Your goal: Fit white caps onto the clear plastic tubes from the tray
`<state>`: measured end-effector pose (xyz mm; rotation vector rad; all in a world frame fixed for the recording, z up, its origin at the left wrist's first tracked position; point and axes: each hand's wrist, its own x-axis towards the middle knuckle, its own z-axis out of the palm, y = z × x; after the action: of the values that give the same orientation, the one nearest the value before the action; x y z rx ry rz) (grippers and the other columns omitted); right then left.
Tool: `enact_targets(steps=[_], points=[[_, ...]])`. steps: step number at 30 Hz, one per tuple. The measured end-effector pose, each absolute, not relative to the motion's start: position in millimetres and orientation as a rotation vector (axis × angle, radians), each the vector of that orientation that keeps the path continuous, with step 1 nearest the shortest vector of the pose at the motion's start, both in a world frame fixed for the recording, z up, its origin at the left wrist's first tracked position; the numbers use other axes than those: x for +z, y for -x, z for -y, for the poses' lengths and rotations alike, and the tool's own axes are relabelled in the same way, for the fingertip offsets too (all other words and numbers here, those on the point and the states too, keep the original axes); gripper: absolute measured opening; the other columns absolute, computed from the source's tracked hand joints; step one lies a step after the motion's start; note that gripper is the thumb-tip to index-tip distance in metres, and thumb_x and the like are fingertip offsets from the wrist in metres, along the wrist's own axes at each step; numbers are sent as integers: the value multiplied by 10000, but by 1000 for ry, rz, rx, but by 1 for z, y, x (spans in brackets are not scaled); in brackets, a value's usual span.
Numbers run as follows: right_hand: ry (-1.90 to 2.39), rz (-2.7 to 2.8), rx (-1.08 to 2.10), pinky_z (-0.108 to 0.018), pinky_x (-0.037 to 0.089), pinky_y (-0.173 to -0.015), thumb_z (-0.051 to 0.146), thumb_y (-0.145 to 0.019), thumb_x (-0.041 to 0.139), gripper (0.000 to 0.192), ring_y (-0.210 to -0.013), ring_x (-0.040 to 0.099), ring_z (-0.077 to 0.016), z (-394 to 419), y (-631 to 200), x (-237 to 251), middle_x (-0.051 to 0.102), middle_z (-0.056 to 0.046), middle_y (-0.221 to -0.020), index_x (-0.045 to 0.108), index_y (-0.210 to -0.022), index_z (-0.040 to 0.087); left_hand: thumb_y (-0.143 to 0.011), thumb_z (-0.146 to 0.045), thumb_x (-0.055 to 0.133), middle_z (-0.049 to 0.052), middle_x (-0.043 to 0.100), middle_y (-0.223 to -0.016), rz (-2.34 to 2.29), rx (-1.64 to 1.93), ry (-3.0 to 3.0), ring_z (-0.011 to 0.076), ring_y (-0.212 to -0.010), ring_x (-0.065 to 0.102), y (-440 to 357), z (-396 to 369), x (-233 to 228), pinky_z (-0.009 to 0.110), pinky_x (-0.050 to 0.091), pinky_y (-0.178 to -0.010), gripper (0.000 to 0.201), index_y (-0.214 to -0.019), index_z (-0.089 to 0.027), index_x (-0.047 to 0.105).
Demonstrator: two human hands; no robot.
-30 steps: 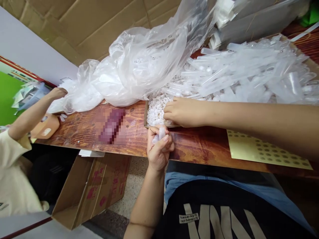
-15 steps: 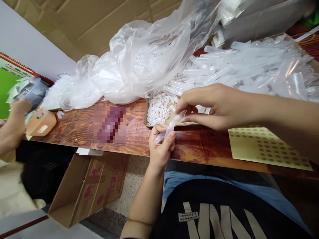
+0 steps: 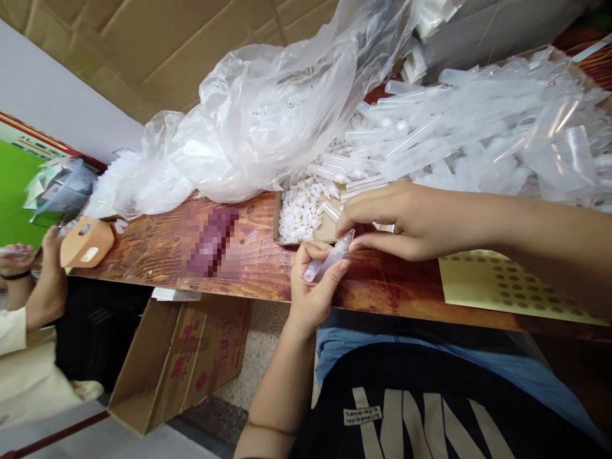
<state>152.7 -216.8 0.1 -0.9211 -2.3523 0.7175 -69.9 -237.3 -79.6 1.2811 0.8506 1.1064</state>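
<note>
My left hand (image 3: 313, 284) is closed round a small translucent plastic tube (image 3: 329, 260), held at a slant just above the table's front edge. At the tube's upper right end sits a clear pointed cap (image 3: 346, 240). My right hand (image 3: 387, 220) pinches at this cap with thumb and forefinger; its other fingers are curled and partly hidden. Behind my hands, a shallow cardboard tray (image 3: 276, 220) holds many small white plastic pieces (image 3: 301, 207). A large heap of clear tubes (image 3: 478, 127) spreads to the right of it.
Big clear plastic bags (image 3: 268, 121) lie along the table's back. A yellow sheet of round stickers (image 3: 478, 287) rests at right. A blurred purple object (image 3: 213, 242) and an orange container (image 3: 88, 242) are at left, near a co-worker's hand (image 3: 51, 245). An open cardboard box (image 3: 191, 357) stands below.
The right hand's fingers have come down onto the cap, which now lines up with the tube. At left, the co-worker's hand has drawn back from the blue basket and a second hand shows.
</note>
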Motion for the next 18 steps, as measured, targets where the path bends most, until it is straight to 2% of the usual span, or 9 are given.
enact_targets(steps=[2, 4, 7, 8, 12, 15, 18], points=[[926, 2352, 712, -312, 514, -809, 176, -980, 530, 206, -919, 683, -203, 218, -150, -3, 746, -85, -1042, 719, -1056, 197, -833, -419, 878, 31, 588, -885, -826, 1110, -1309, 110, -631, 486, 71, 238, -80, 258, 372, -485, 353, -854, -236, 577], [951, 2364, 705, -304, 492, -779, 202, -998, 514, 200, -861, 665, -196, 218, -147, -6, 737, -80, -975, 713, -985, 194, -848, -408, 867, 35, 589, -886, -814, 1114, -1330, 131, -679, 523, 71, 239, -79, 273, 414, -529, 343, -851, -237, 569], [1022, 2374, 739, -296, 436, -716, 298, -1062, 424, 355, -725, 603, -178, 221, -144, -9, 685, -60, -800, 676, -837, 192, -867, -380, 850, 28, 594, -879, -831, 1091, -1379, 132, -717, 544, 70, 240, -77, 274, 455, -597, 343, -847, -228, 544], [1046, 2365, 744, -297, 421, -708, 330, -1069, 413, 374, -711, 588, -177, 223, -144, -9, 676, -59, -790, 672, -837, 191, -873, -370, 844, 22, 592, -875, -830, 1085, -1393, 127, -715, 541, 70, 240, -77, 272, 461, -614, 343, -844, -224, 535], [1081, 2353, 729, -307, 403, -726, 346, -1003, 491, 248, -789, 588, -199, 228, -144, -9, 699, -94, -944, 674, -983, 179, -870, -360, 840, 7, 580, -852, -798, 1095, -1436, 117, -702, 535, 68, 240, -74, 274, 480, -668, 353, -830, -210, 524], [1194, 2373, 784, -324, 366, -698, 360, -1034, 396, 343, -717, 548, -199, 230, -142, -7, 665, -90, -841, 654, -895, 181, -882, -316, 826, 4, 576, -838, -782, 1111, -1471, 119, -721, 540, 67, 240, -75, 271, 485, -701, 325, -831, -209, 524], [1194, 2341, 805, -325, 379, -712, 400, -1009, 461, 297, -754, 568, -212, 231, -139, -7, 673, -99, -889, 655, -962, 180, -905, -312, 803, 3, 565, -854, -770, 1108, -1456, 114, -707, 521, 68, 240, -76, 274, 481, -693, 302, -852, -216, 522]])
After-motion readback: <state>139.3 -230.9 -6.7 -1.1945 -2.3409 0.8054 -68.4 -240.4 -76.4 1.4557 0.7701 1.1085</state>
